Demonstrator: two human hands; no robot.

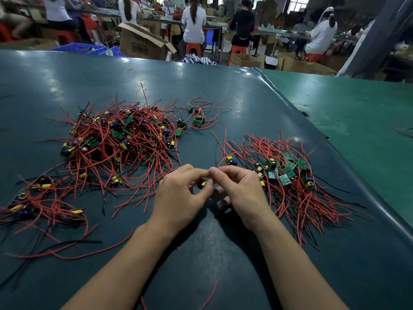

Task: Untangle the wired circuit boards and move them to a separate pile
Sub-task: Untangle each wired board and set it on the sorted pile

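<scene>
Both sets of fingers [202, 175] are closed on one small wired board [201, 183], held by the left hand [178, 193] and right hand [241, 191] just above the surface [223, 253], between the tangled heap [118, 139] and the sorted pile [288, 175].

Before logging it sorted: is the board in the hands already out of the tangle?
Cannot tell. Both hands pinch the board; its wires are hidden.
</scene>
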